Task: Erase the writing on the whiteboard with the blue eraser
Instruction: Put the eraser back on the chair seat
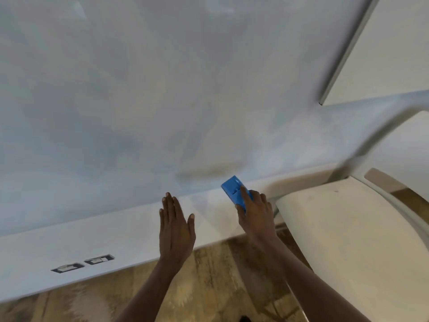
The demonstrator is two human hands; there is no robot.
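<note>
The whiteboard (176, 94) fills the upper view, smeared grey-blue, with a faint dark smudge just above its lower edge near the centre. No sharp writing shows. My right hand (256, 213) grips the blue eraser (235, 190), index finger laid along its back, and holds it at the board's lower edge beside that smudge. To the left, my left hand (175, 225) is flat and open with fingers together and thumb apart, in front of the white strip below the board. It holds nothing.
A white wall strip (92, 249) under the board carries two small dark outlets (82, 263). A cream chair (348, 240) stands close on the right. Wood-patterned floor (209, 287) lies below. A grey frame rail (346, 52) runs down the upper right.
</note>
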